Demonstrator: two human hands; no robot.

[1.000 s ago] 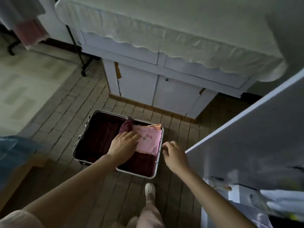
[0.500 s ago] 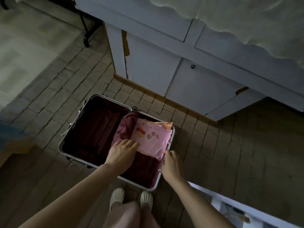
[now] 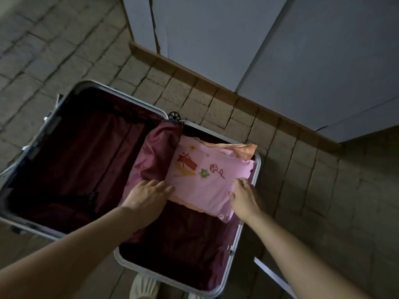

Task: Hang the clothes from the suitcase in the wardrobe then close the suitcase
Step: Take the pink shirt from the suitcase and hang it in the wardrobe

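An open suitcase [image 3: 90, 84] with a silver rim and dark red lining lies flat on the floor. In its right half sits a folded pink garment [image 3: 205, 182] with embroidered flowers, on top of an orange garment [image 3: 241, 151]. My left hand [image 3: 146, 195] rests with straight fingers at the pink garment's left edge, fingertips touching it. My right hand [image 3: 244, 196] lies on the garment's right edge near the suitcase rim, fingers bent onto the cloth. A loose flap of red lining [image 3: 155, 154] bulges beside the clothes.
A white cabinet [image 3: 237, 39] with a wooden plinth stands just behind the suitcase. The floor [image 3: 313, 190] is brick-patterned tile. The edge of a white wardrobe door [image 3: 272, 272] shows at lower right. My shoe [image 3: 142, 288] is at the suitcase's near edge.
The view has dropped closer over the suitcase. My right hand moved from the rim onto the pink garment's right edge. My left hand stays at its left edge.
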